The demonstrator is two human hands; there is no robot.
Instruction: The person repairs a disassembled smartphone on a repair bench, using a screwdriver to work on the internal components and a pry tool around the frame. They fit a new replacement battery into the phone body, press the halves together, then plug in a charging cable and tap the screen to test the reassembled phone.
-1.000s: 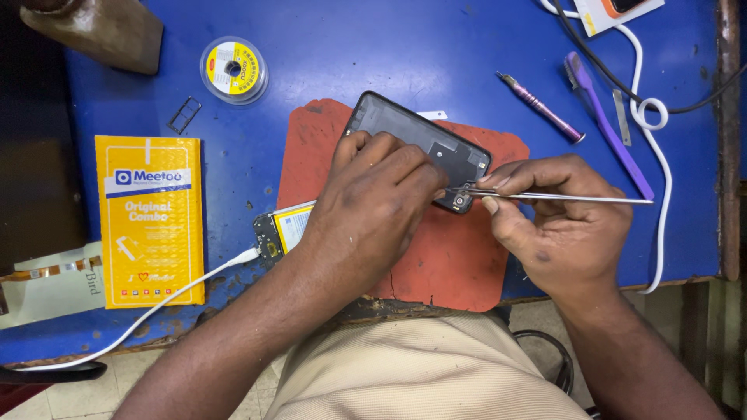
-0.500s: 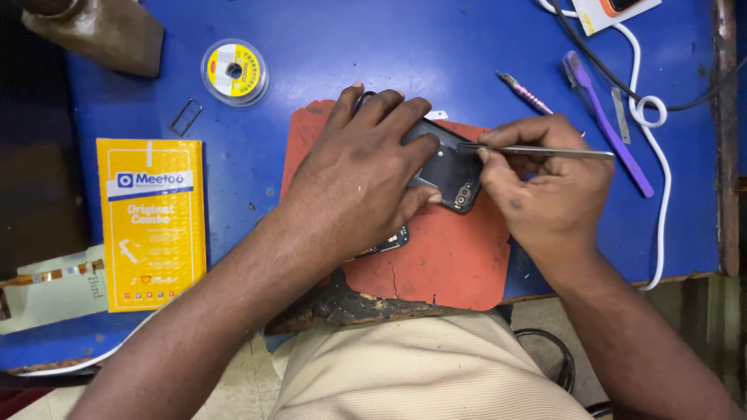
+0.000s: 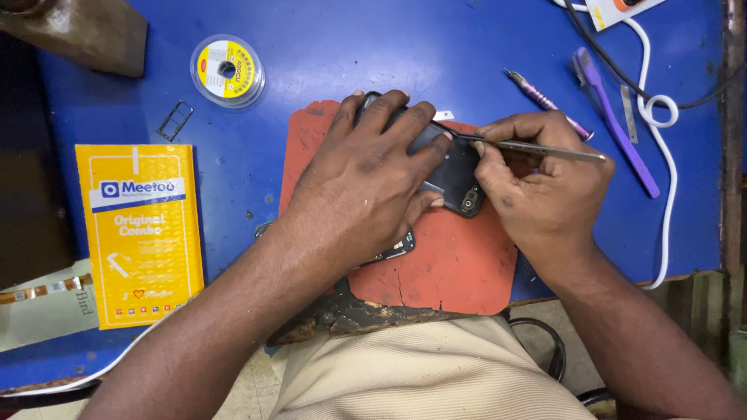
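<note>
A dark phone (image 3: 454, 173) lies back up on a red work mat (image 3: 443, 264), its camera corner towards me. My left hand (image 3: 366, 179) lies flat over it and presses it down, fingers spread across its far edge. My right hand (image 3: 545, 187) grips a thin metal tool (image 3: 545, 149), and the tool's tip touches the phone's upper right edge beside my left fingertips. A small circuit part (image 3: 395, 249) peeks out from under my left wrist.
On the blue table: a yellow padded packet (image 3: 140, 233) at left, a round solder spool (image 3: 227, 70), a small card tray (image 3: 174, 120), a purple plastic tool (image 3: 615, 124), a thin screwdriver (image 3: 537, 97), a white cable (image 3: 661, 155). A dark block (image 3: 78, 31) sits far left.
The phone was turned and laid flat on the mat. My left hand moved from gripping its side to pressing on top. My right hand shifted the tool's tip to the upper edge.
</note>
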